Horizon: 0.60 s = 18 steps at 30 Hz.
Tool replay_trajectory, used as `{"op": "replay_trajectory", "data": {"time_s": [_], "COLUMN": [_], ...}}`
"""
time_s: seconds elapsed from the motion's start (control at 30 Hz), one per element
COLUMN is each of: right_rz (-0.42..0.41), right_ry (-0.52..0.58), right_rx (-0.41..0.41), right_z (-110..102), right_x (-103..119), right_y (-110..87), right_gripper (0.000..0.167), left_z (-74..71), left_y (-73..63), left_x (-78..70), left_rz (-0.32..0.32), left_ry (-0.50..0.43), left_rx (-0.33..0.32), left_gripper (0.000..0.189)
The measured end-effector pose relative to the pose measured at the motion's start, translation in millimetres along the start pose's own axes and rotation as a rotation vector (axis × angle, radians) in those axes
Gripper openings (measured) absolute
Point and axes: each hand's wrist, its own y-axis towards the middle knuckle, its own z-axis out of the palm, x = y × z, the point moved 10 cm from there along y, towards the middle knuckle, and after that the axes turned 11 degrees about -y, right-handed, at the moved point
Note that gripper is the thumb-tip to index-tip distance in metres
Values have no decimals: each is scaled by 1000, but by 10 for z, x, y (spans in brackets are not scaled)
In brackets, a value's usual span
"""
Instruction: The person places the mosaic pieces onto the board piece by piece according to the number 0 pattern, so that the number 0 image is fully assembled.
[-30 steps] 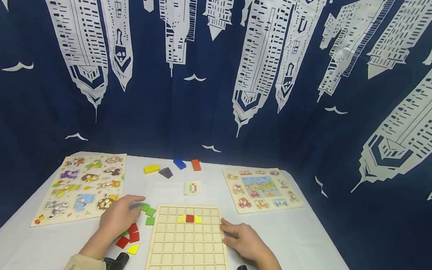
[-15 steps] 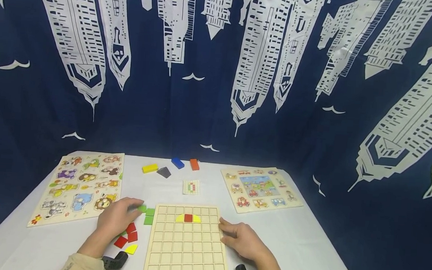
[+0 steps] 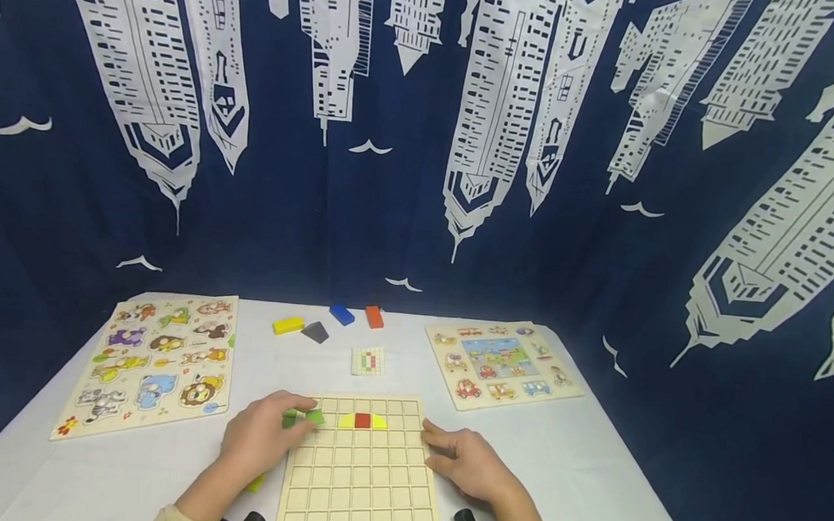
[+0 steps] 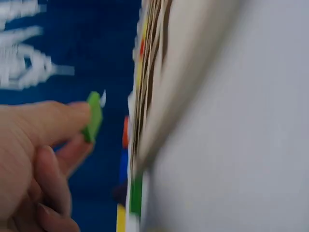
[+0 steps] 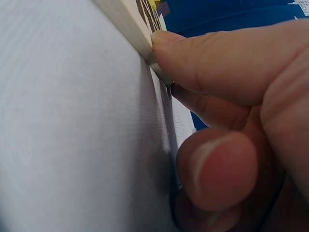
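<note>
My left hand (image 3: 259,434) pinches a green square tile (image 3: 315,417) between thumb and fingertips, over the upper left corner of the wooden grid board (image 3: 360,480). The left wrist view shows this green tile (image 4: 94,117) tilted and raised off the surface. In the board's second row a red square tile (image 3: 362,420) sits between two yellow quarter-round tiles (image 3: 379,422). My right hand (image 3: 472,463) grips the board's right edge; in the right wrist view its fingertips (image 5: 166,41) touch the board's rim. The left hand and forearm hide most loose tiles.
A small pattern card (image 3: 369,361) lies behind the board. Yellow (image 3: 288,325), grey (image 3: 315,332), blue (image 3: 342,314) and orange (image 3: 374,317) blocks are at the back. An animal puzzle (image 3: 152,364) lies left, a vehicle puzzle (image 3: 504,365) right. A yellow tile (image 3: 255,483) shows beside the left forearm.
My left hand has picked up a green tile from the loose ones left of the board and moved it right, over the board's corner. The right hand stays at the board's edge.
</note>
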Motion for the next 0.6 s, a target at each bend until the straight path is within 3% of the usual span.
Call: {"op": "replay_trajectory", "data": {"time_s": [0.1, 0.23, 0.43, 0.6], "right_rz": [3, 0, -8, -27], "right_ry": [4, 4, 29, 23], "right_rx": [2, 2, 13, 20], "right_z": [-1, -12, -9, -4], "right_x": [-15, -16, -6, -7], "right_y": [9, 8, 1, 15], "right_gripper": [45, 45, 45, 45], "left_z": [190, 340, 326, 328], "left_y": [-63, -101, -141, -210], "left_x": [-115, -152, -204, -342], "left_rz": [10, 13, -10, -74], "left_ry": [-31, -65, -121, -331], "left_rx": [50, 93, 100, 132], "left_gripper": [32, 26, 18, 16]}}
